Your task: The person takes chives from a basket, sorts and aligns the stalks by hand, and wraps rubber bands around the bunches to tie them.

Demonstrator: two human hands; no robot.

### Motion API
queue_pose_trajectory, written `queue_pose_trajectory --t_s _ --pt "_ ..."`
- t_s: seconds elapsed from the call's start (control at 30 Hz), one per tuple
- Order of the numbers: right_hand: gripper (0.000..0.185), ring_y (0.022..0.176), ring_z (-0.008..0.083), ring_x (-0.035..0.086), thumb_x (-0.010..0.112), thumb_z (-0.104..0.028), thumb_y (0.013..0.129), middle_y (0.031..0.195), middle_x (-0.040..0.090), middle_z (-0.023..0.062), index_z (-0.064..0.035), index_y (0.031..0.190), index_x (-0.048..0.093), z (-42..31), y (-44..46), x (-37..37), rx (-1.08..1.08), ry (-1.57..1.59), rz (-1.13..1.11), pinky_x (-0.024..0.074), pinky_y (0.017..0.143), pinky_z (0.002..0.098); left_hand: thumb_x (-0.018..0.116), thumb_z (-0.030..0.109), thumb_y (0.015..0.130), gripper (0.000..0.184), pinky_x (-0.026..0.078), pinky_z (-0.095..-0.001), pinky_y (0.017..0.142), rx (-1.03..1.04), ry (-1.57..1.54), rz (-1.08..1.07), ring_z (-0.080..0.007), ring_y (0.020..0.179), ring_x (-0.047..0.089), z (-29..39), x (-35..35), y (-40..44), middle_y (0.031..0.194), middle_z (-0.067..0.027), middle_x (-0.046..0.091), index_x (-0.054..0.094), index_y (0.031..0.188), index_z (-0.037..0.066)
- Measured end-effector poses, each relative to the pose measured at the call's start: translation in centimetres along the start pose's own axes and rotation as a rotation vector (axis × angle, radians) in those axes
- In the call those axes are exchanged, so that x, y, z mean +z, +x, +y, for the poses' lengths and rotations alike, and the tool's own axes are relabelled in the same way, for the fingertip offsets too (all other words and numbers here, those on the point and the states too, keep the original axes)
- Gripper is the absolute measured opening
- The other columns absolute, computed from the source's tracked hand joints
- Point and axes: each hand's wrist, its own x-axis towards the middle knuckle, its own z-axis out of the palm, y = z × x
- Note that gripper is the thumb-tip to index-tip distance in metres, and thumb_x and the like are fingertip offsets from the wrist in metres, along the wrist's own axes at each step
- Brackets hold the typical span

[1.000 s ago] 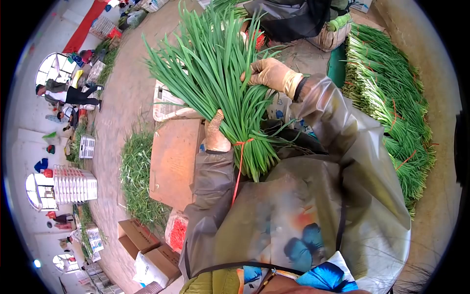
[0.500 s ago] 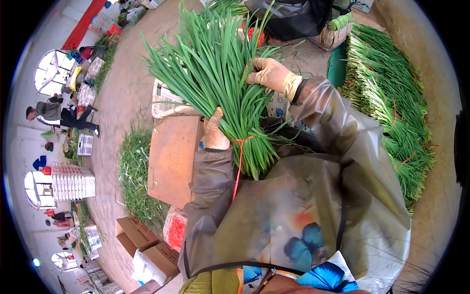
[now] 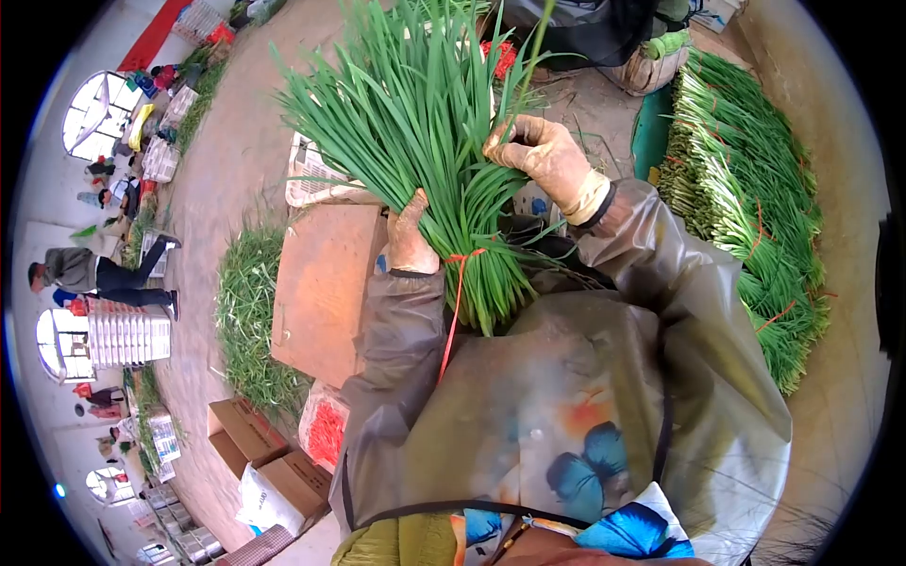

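A big bunch of long green stalks (image 3: 406, 123) fans out toward the upper left, its cut ends near my lap. My left hand (image 3: 412, 236), in a soiled glove, is wrapped round the bunch just above a red tie (image 3: 462, 258) whose loose end hangs down. At the right side of the leaves, my right hand (image 3: 547, 156), also gloved, is closed in a pinch on a single long leaf (image 3: 534, 57) that rises above the fingers.
Tied bundles of the same greens (image 3: 755, 208) are stacked on the right. Left of me are a brown board (image 3: 326, 288), loose greens (image 3: 250, 311), red ties in a bag (image 3: 326, 429) and cardboard boxes (image 3: 247, 434). A person (image 3: 94, 275) walks at far left.
My right hand has moved slightly right and down, and the pinched leaf stands farther out from the bunch. My left hand keeps its hold. The person at far left has walked on, lower in view.
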Motion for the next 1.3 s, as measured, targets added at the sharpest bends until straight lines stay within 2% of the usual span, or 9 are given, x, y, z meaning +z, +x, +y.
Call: queue_pose_trajectory --t_s 0.27,0.3,0.43,0.6,0.63,0.73,1.0,1.1,1.3 --pt "0.013 0.080 0.0116 0.057 0.065 -0.006 0.074 0.083 0.062 0.0029 -0.0033 0.086 0.062 0.7 -1.2 -0.9 -0.253 -0.312 -0.106 0.0449 0.075 0.0255 0.061 0.014 0.081 0.038 0.049 -0.0366 0.081 0.000 -0.012 0.028 -0.0232 0.091 0.060 0.2 0.0 -0.2 0.106 -0.0104 0.059 0.052 0.115 -0.001" --pt "0.014 0.083 0.0120 0.057 0.063 -0.004 0.074 0.085 0.063 0.0034 -0.0029 0.088 0.062 0.8 -0.5 -1.1 -0.015 -0.234 -0.142 0.0446 0.077 0.0255 0.062 0.014 0.080 0.039 0.049 -0.0363 0.082 0.003 -0.016 0.013 -0.0230 0.091 0.060 0.1 0.0 -0.2 0.106 -0.0102 0.059 0.052 0.115 -0.001" --pt "0.019 0.080 0.0096 0.054 0.058 -0.001 0.077 0.088 0.062 0.0015 -0.0020 0.096 0.062 0.3 1.4 -1.9 0.010 -0.265 -0.229 0.0441 0.077 0.0229 0.064 0.014 0.079 0.040 0.049 -0.0353 0.082 -0.008 0.010 0.016 -0.0223 0.091 0.060 0.1 0.2 -0.2 0.106 -0.0096 0.059 0.053 0.114 -0.001" --pt "0.024 0.068 0.0063 0.051 0.054 0.000 0.079 0.081 0.058 -0.0024 -0.0022 0.101 0.063 1.0 2.9 -2.2 0.160 0.138 -0.435 0.0419 0.066 0.0196 0.061 0.019 0.081 0.038 0.049 -0.0359 0.083 0.007 0.065 0.007 -0.0222 0.092 0.059 -0.1 0.0 -0.2 0.106 -0.0094 0.059 0.052 0.115 0.002" --pt "0.028 0.065 0.0017 0.040 0.052 0.001 0.081 0.072 0.048 -0.0060 0.0002 0.108 0.059 0.9 2.8 -1.9 0.176 0.056 -0.444 0.0353 0.061 0.0175 0.061 0.018 0.081 0.038 0.049 -0.0357 0.083 -0.009 0.056 0.017 -0.0221 0.092 0.059 0.0 0.1 -0.3 0.105 -0.0092 0.060 0.053 0.114 0.002" --pt "0.027 0.064 0.0011 0.039 0.052 0.000 0.083 0.069 0.043 -0.0065 0.0012 0.109 0.058 0.4 2.9 -1.3 0.237 0.035 -0.426 0.0342 0.060 0.0175 0.061 0.018 0.081 0.037 0.049 -0.0356 0.081 -0.012 0.060 0.007 -0.0219 0.090 0.060 -0.2 -0.3 -0.2 0.103 -0.0093 0.061 0.053 0.113 0.001" --pt "0.014 0.073 0.0065 0.050 0.060 -0.008 0.083 0.081 0.060 -0.0030 -0.0003 0.095 0.062 2.4 4.0 -0.6 0.121 -0.140 -0.280 0.0425 0.069 0.0209 0.061 0.018 0.081 0.036 0.050 -0.0357 0.082 0.005 0.074 0.027 -0.0217 0.090 0.060 -0.3 -0.3 -0.2 0.103 -0.0094 0.061 0.054 0.112 0.001" --pt "0.014 0.072 0.0072 0.054 0.066 -0.012 0.080 0.078 0.062 -0.0010 -0.0066 0.092 0.064 1.5 3.3 -0.1 0.151 -0.570 -0.128 0.0446 0.067 0.0240 0.061 0.017 0.081 0.037 0.049 -0.0356 0.082 0.005 0.083 0.037 -0.0218 0.090 0.060 -0.3 -0.2 -0.2 0.104 -0.0097 0.061 0.054 0.113 0.001" --pt "0.017 0.067 0.0109 0.056 0.068 -0.017 0.078 0.072 0.063 0.0014 -0.0082 0.092 0.066 1.5 3.4 0.0 0.154 -0.643 -0.102 0.0456 0.065 0.0269 0.063 0.016 0.080 0.038 0.049 -0.0361 0.082 0.004 0.082 0.070 -0.0225 0.090 0.060 -0.5 -0.3 -0.1 0.104 -0.0102 0.060 0.053 0.113 0.000"
